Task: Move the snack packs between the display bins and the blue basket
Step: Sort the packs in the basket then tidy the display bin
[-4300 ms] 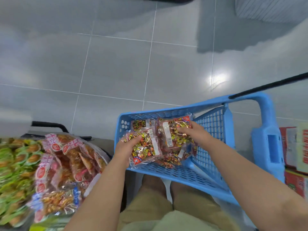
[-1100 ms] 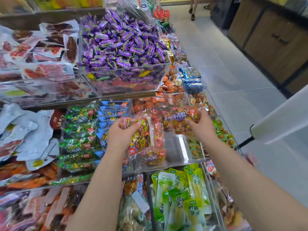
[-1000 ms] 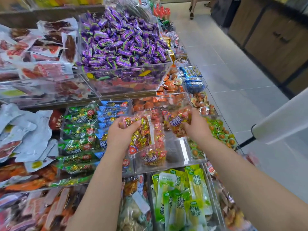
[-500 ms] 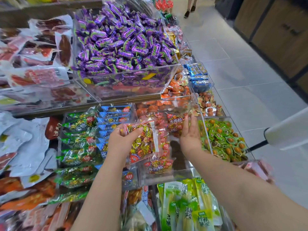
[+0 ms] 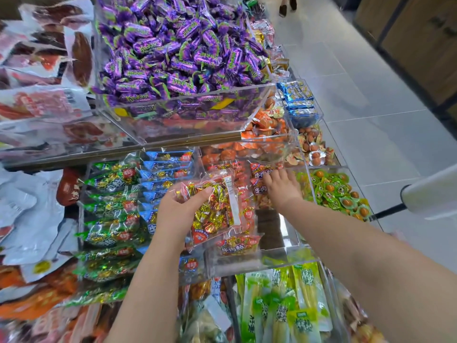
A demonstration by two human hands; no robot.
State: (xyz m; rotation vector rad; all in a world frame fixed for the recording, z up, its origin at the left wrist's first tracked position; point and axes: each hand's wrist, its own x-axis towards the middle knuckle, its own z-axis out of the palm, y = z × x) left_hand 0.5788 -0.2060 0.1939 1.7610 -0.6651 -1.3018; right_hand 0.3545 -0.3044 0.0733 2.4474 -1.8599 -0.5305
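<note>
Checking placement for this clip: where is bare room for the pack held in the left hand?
Free: the clear bin's dark floor, between the red packs under the right hand and the lone red pack at its front wall. Crowded: green packs and blue packs leftward, purple candies above.

Tiered shelf [image 5: 188, 142] carries clear bins [image 5: 284, 254]; purple candies [image 5: 173, 45] fill 1 upper bin; red snack packs [image 5: 238, 245] lie lower.

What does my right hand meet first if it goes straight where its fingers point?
Likely the red snack packs right ahead; the right hand looks almost on them, though depth is unclear.
</note>
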